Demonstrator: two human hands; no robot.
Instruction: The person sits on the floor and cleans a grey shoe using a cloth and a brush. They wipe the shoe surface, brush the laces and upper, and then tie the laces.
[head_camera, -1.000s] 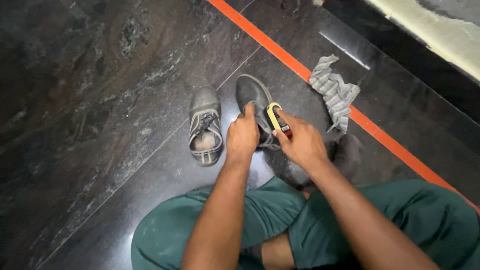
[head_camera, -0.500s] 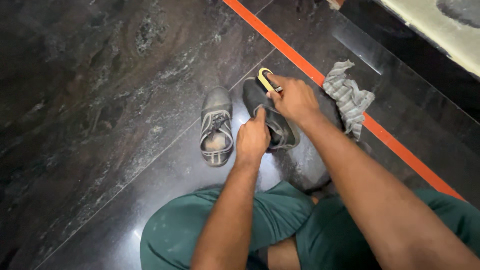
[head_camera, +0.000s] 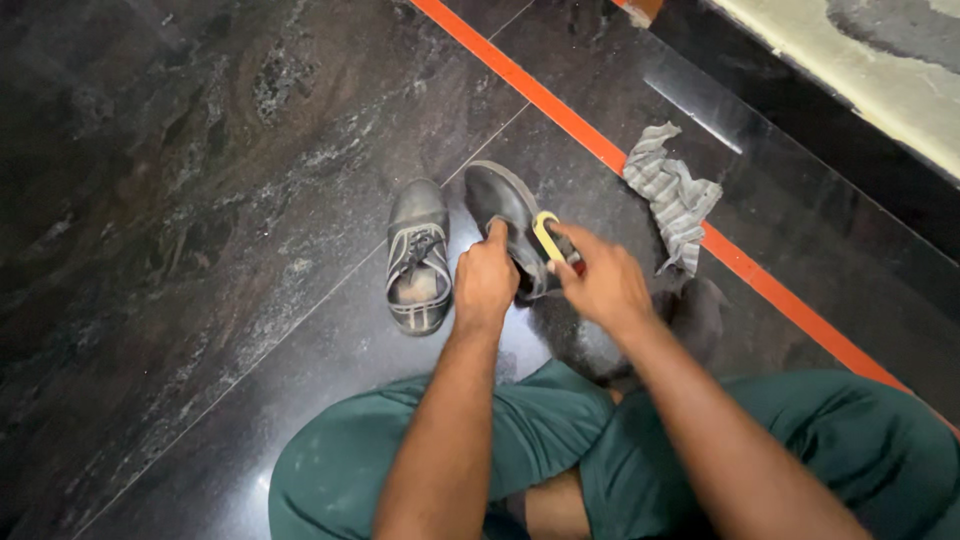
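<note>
Seated on the dark stone floor (head_camera: 200, 200), we steady a black shoe (head_camera: 503, 210) with our left hand (head_camera: 484, 282) closed on its side, our right hand (head_camera: 603, 283) gripping a yellow-edged brush (head_camera: 548, 238) against it, second shoe (head_camera: 417, 255) just beside, striped cloth (head_camera: 672, 192) near.

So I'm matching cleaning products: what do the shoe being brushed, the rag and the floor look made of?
The shoe looks like dark leather or a synthetic like it, smooth with a dull sheen. The rag is woven cloth, grey-striped, soft and crumpled. The floor seems polished dark stone, probably granite, speckled and reflective.
</note>
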